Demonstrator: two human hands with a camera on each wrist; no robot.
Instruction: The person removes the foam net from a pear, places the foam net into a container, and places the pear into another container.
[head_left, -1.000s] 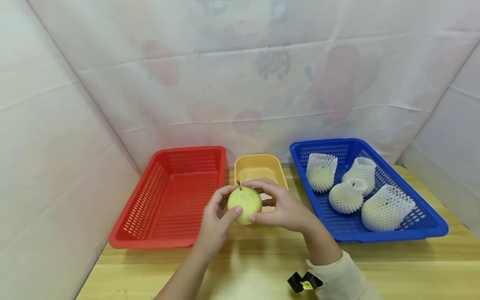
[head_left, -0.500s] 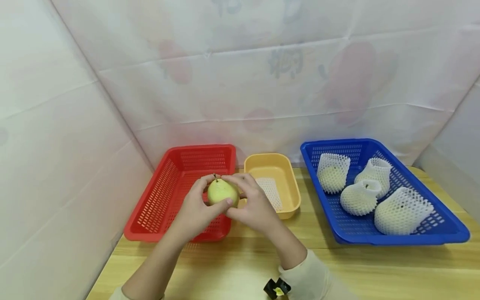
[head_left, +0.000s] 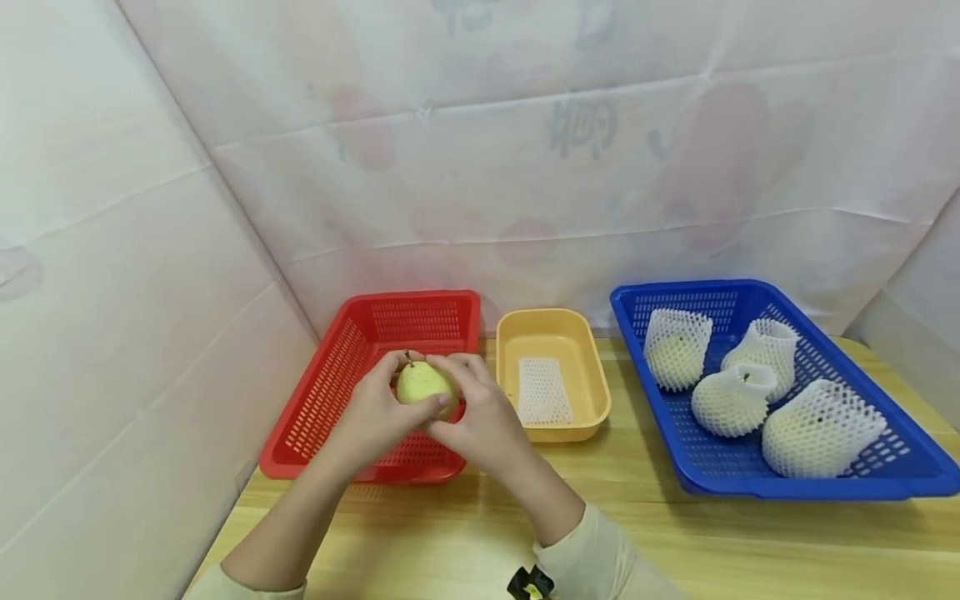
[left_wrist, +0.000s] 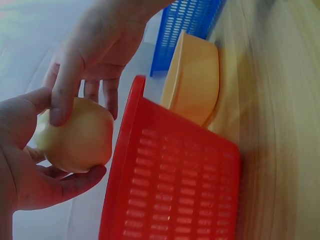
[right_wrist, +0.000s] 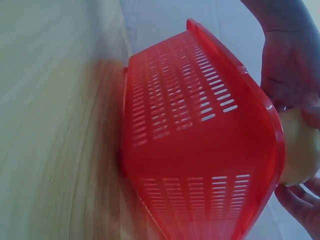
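A bare yellow-green pear (head_left: 423,385) with a dark stem is held between both hands, over the near right part of the red basket (head_left: 300,417). My left hand (head_left: 375,412) curls its fingers and thumb round the pear's left side. From the other side my right hand (head_left: 480,417) grips it, thumb in front and fingers behind. The left wrist view shows the pear (left_wrist: 82,137) raised beside the rim of the red basket (left_wrist: 185,185), with fingers on it from both hands. In the right wrist view the basket's rim covers part of the pear (right_wrist: 297,147).
A yellow tray (head_left: 592,367) in the middle holds a flat white foam net (head_left: 542,390). To the right stands a blue basket (head_left: 675,450) with several pears in white foam nets (head_left: 731,400). A pale cloth wall (head_left: 525,167) rises behind the wooden table (head_left: 420,533).
Both hands have carried the pear left, from before the yellow tray to over the red basket. The head view has shifted left, and the foam net in the tray has come into full sight.
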